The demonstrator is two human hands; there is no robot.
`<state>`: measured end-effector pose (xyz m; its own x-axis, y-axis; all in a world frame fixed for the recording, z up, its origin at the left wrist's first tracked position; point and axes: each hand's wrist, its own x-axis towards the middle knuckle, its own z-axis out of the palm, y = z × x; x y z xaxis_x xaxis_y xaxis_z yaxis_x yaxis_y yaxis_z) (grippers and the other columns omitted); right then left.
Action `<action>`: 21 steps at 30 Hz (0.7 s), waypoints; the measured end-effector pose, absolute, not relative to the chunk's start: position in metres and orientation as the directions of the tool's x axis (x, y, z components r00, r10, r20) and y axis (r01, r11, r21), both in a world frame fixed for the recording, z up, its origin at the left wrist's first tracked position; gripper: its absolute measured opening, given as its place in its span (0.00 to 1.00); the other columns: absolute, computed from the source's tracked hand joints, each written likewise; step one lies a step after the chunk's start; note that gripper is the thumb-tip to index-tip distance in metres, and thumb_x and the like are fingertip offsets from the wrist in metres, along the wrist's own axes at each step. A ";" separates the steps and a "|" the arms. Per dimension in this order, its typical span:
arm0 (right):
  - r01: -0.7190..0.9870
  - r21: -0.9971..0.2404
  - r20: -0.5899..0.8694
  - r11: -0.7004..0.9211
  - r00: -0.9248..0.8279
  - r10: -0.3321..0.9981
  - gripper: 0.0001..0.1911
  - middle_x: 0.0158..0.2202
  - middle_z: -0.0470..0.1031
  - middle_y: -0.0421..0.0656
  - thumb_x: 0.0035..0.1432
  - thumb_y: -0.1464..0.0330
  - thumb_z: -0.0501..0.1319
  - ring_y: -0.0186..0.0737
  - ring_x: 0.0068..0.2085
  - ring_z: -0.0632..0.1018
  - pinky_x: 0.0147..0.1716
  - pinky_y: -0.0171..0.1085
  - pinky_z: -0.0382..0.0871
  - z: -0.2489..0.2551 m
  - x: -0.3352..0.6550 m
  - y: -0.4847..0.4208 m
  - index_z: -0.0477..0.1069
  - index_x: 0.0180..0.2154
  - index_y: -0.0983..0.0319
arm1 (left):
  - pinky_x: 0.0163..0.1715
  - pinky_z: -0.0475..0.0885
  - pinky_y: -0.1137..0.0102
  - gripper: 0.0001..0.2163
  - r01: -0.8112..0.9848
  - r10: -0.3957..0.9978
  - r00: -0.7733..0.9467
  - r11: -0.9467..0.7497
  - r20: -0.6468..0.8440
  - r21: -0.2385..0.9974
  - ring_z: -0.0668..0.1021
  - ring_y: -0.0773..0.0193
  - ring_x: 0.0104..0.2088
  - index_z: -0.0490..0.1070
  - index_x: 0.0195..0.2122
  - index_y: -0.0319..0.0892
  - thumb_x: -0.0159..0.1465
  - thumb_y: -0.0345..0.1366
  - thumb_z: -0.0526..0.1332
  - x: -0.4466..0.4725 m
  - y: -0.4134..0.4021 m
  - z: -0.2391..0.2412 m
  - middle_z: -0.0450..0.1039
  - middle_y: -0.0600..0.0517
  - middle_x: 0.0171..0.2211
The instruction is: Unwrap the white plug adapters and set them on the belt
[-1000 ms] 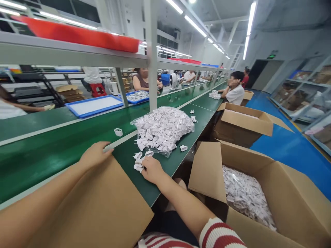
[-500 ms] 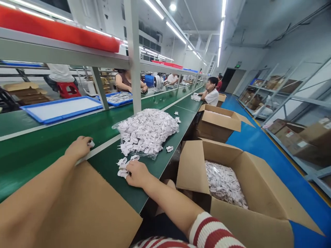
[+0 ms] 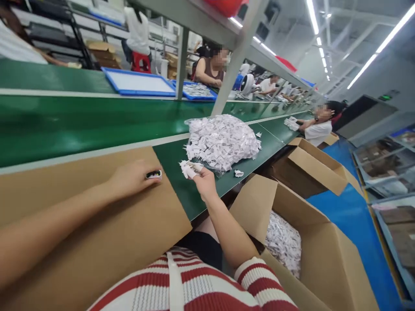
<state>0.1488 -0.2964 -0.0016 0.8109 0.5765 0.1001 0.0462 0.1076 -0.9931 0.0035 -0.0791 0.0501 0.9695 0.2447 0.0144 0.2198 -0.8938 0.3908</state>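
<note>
My left hand (image 3: 134, 178) is closed around a small white plug housing (image 3: 154, 174) whose dark inside faces outward, above a brown cardboard sheet (image 3: 129, 233). To its right, my right hand (image 3: 205, 180) pinches a few white plastic plug pieces (image 3: 188, 168) over the dark green worktop (image 3: 175, 190). Just beyond those fingers lies a clear plastic bag (image 3: 223, 140) heaped with similar white pieces. One loose piece (image 3: 239, 173) rests near the worktop's edge, and another (image 3: 258, 134) sits behind the bag.
An open carton (image 3: 311, 242) with bagged white pieces stands at my right, with another carton (image 3: 317, 168) behind it. A green conveyor belt (image 3: 81, 129) runs past the worktop. A metal post (image 3: 235, 65) rises behind the bag. Co-workers sit across and farther along.
The view has swung left and tilted. My left hand has come back from over the belt to above the cardboard, still holding its housing. My right hand has raised white pieces off the worktop.
</note>
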 end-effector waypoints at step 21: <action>0.914 -0.349 0.410 -0.209 0.349 0.843 0.17 0.42 0.77 0.49 0.59 0.78 0.56 0.49 0.45 0.75 0.48 0.44 0.72 0.016 0.104 -0.255 0.79 0.45 0.62 | 0.30 0.66 0.69 0.28 0.060 0.373 0.925 -0.335 0.073 0.940 0.70 0.65 0.28 0.75 0.58 0.38 0.64 0.53 0.66 -0.025 -0.104 -0.004 0.73 0.54 0.30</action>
